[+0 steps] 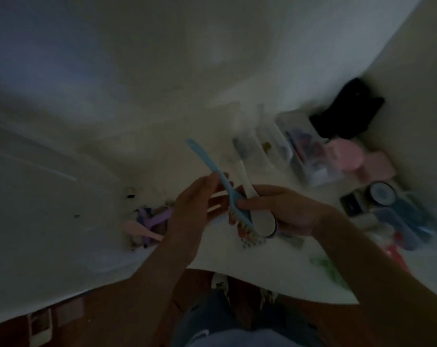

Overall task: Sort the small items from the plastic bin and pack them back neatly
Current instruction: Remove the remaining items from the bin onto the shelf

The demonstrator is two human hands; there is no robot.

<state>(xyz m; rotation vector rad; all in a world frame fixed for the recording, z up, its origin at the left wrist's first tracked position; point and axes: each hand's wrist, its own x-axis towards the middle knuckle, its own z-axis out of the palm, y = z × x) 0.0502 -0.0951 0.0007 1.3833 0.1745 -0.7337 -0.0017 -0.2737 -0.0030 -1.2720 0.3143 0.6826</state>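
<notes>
Gripping blue brush (213, 176) and white brush (255, 209) in right hand (275, 209); left hand (195, 204) spreading, fingertips touching blue handle, above white surface (87, 171).

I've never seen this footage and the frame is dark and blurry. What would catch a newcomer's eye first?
Mid-frame, the right hand grips a blue brush and a white brush together over the white table, and the left hand touches the blue handle. At the right by the wall sit a clear plastic bin, pink containers and a black object. Left of the hands lies a small pile of purple and pink items.
</notes>
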